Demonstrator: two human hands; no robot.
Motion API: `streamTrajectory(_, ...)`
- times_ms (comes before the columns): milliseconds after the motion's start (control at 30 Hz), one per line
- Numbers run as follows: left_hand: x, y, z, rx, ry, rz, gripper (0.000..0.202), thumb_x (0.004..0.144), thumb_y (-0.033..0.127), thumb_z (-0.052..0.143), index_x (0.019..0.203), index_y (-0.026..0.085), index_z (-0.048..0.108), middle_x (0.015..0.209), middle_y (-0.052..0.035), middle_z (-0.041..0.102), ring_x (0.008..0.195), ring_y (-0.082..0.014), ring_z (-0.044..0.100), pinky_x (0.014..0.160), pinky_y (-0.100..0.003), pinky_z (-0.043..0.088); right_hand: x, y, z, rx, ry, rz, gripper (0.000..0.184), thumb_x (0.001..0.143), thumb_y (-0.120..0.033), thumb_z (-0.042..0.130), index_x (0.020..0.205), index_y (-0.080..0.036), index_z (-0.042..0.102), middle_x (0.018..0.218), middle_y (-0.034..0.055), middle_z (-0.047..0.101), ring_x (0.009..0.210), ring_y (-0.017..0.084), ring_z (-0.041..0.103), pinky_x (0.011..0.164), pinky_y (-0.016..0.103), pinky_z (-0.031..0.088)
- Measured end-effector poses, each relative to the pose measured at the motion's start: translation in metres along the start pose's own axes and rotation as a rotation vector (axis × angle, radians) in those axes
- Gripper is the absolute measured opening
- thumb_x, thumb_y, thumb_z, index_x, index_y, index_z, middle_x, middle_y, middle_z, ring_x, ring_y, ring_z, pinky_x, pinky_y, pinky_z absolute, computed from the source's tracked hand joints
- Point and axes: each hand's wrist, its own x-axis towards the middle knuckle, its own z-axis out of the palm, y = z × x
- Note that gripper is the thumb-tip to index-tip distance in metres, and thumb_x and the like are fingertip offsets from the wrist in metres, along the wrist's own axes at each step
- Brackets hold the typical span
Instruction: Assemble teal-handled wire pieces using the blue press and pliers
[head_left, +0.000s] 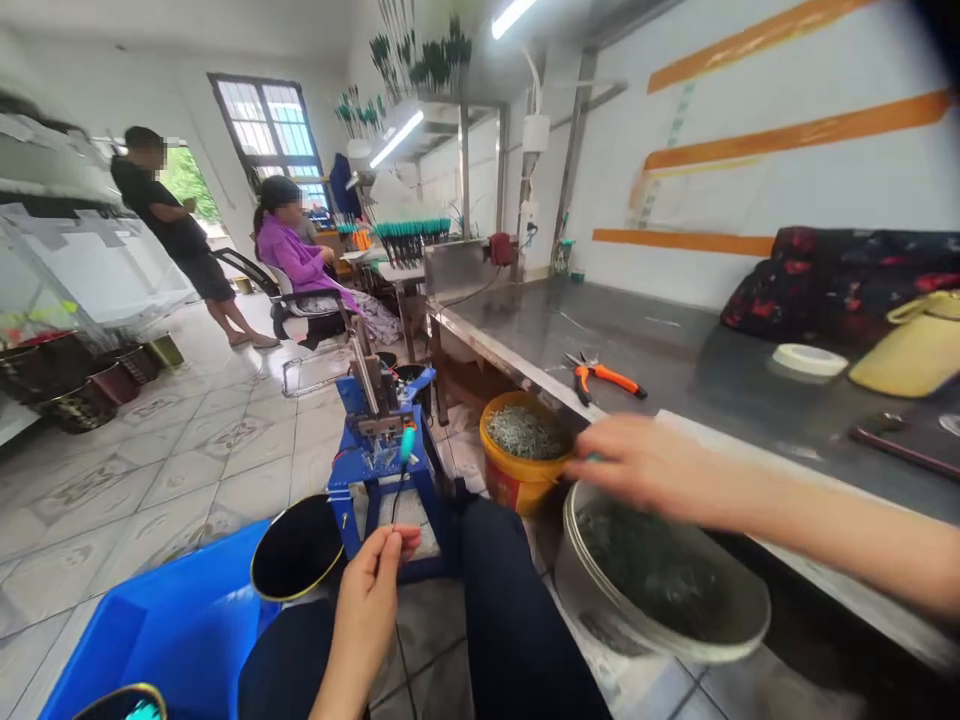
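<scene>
My left hand (371, 580) pinches the lower end of a thin black stem (398, 495) low in front of me. The stem stands nearly upright, its teal tip (407, 443) against the front of a small blue-framed machine (375, 420). My right hand (637, 460), smeared by motion, is over the back rim of a large white bucket (667, 640). Its fingers look drawn together, and a speck of teal shows at them; what it is I cannot make out. Dark contents in the bucket are blurred.
A yellow bucket (525, 480) of small metal pieces stands beside the machine. Orange-handled pliers (607, 378) and white tape (810, 360) lie on the metal workbench (517, 330). Left are a black bin (300, 545) and a blue tub (172, 620). Two people are farther back, one seated.
</scene>
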Motion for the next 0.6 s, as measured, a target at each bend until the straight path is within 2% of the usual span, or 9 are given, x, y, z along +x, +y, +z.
streamTrajectory(33, -0.005, 0.003, 0.004, 0.001, -0.065, 0.000, 0.035, 0.077, 0.047, 0.050, 0.086, 0.016, 0.064, 0.089, -0.0061, 0.063, 0.086, -0.0183, 0.056, 0.081, -0.028, 0.042, -0.009, 0.000, 0.011, 0.058, -0.022, 0.017, 0.034, 0.080, -0.039, 0.054, 0.086, -0.006, 0.059, 0.080, 0.0051, 0.060, 0.068, 0.009, 0.057, 0.065, 0.023, 0.045)
streamTrajectory(67, -0.012, 0.004, 0.008, -0.014, -0.129, -0.013, 0.035, 0.078, 0.046, 0.049, 0.087, 0.016, 0.063, 0.088, -0.0060, 0.063, 0.080, -0.0169, 0.057, 0.076, -0.027, 0.043, -0.016, -0.002, 0.024, 0.124, -0.049, 0.028, 0.035, 0.077, -0.041, 0.057, 0.081, -0.006, 0.059, 0.075, 0.0041, 0.060, 0.064, 0.008, 0.057, 0.063, 0.021, 0.043)
streamTrajectory(133, -0.028, -0.001, 0.015, -0.089, -0.184, -0.089, 0.037, 0.079, 0.048, 0.047, 0.089, 0.016, 0.060, 0.068, -0.0013, 0.058, 0.052, -0.0098, 0.049, 0.052, -0.021, 0.040, -0.022, -0.014, 0.052, 0.271, -0.125, 0.028, 0.036, 0.071, -0.042, 0.063, 0.075, -0.007, 0.060, 0.068, 0.0018, 0.059, 0.058, 0.007, 0.055, 0.059, 0.020, 0.042)
streamTrajectory(167, -0.036, -0.007, 0.016, -0.147, -0.164, -0.145, 0.039, 0.078, 0.051, 0.047, 0.088, 0.015, 0.059, 0.056, 0.0029, 0.050, 0.041, -0.0065, 0.037, 0.042, -0.018, 0.031, -0.022, -0.023, 0.067, 0.339, -0.173, 0.018, 0.035, 0.068, -0.042, 0.065, 0.073, -0.008, 0.059, 0.066, 0.0006, 0.058, 0.056, 0.006, 0.054, 0.057, 0.020, 0.042)
streamTrajectory(233, -0.051, -0.025, 0.012, -0.289, -0.072, -0.237, 0.042, 0.073, 0.055, 0.052, 0.083, 0.015, 0.057, 0.046, 0.0085, 0.031, 0.037, -0.0039, 0.020, 0.036, -0.016, 0.016, -0.016, -0.041, 0.098, 0.455, -0.311, -0.009, 0.033, 0.064, -0.041, 0.068, 0.071, -0.010, 0.059, 0.062, -0.0014, 0.056, 0.051, 0.006, 0.051, 0.054, 0.020, 0.042)
streamTrajectory(267, -0.057, -0.035, 0.007, -0.357, -0.030, -0.272, 0.043, 0.070, 0.057, 0.054, 0.081, 0.015, 0.057, 0.046, 0.0094, 0.026, 0.038, -0.0036, 0.016, 0.036, -0.016, 0.012, -0.013, -0.049, 0.114, 0.504, -0.388, -0.024, 0.032, 0.063, -0.040, 0.069, 0.070, -0.011, 0.058, 0.060, -0.0024, 0.054, 0.049, 0.006, 0.050, 0.052, 0.020, 0.042)
streamTrajectory(333, -0.066, -0.055, -0.002, -0.464, 0.015, -0.309, 0.045, 0.067, 0.058, 0.058, 0.080, 0.014, 0.057, 0.046, 0.0095, 0.024, 0.039, -0.0034, 0.015, 0.037, -0.016, 0.010, -0.009, -0.057, 0.143, 0.569, -0.481, -0.056, 0.029, 0.063, -0.038, 0.069, 0.068, -0.012, 0.057, 0.057, -0.0043, 0.051, 0.046, 0.005, 0.047, 0.048, 0.020, 0.042)
streamTrajectory(467, -0.078, -0.087, -0.014, -0.521, 0.071, -0.281, 0.048, 0.067, 0.058, 0.058, 0.085, 0.013, 0.061, 0.048, 0.0070, 0.033, 0.039, -0.0038, 0.022, 0.036, -0.017, 0.016, -0.012, -0.049, 0.184, 0.639, -0.382, -0.026, 0.026, 0.064, -0.036, 0.068, 0.072, -0.014, 0.056, 0.053, -0.0060, 0.048, 0.043, 0.005, 0.043, 0.042, 0.017, 0.039)
streamTrajectory(600, -0.086, -0.106, -0.020, -0.471, 0.132, -0.289, 0.050, 0.066, 0.057, 0.059, 0.089, 0.012, 0.064, 0.050, 0.0053, 0.037, 0.039, -0.0042, 0.027, 0.037, -0.018, 0.022, -0.019, -0.037, 0.200, 0.733, -0.391, 0.059, 0.028, 0.063, -0.035, 0.069, 0.075, -0.015, 0.054, 0.056, -0.0050, 0.053, 0.042, 0.005, 0.046, 0.037, 0.015, 0.034)
